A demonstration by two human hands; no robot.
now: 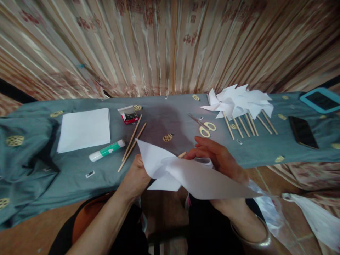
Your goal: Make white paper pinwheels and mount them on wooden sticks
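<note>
The left hand (138, 175) meets a curved paper pinwheel (170, 170), grip hidden. The right hand's (225, 160) fingers bend beside a wooden stick (182, 155), pinch unclear.

Apparently a room in a home: a pleated, patterned curtain (159, 46) hangs behind a narrow table covered with grey-green, pineapple-print cloth (170, 118); the floor (29, 241) is brown.
</note>
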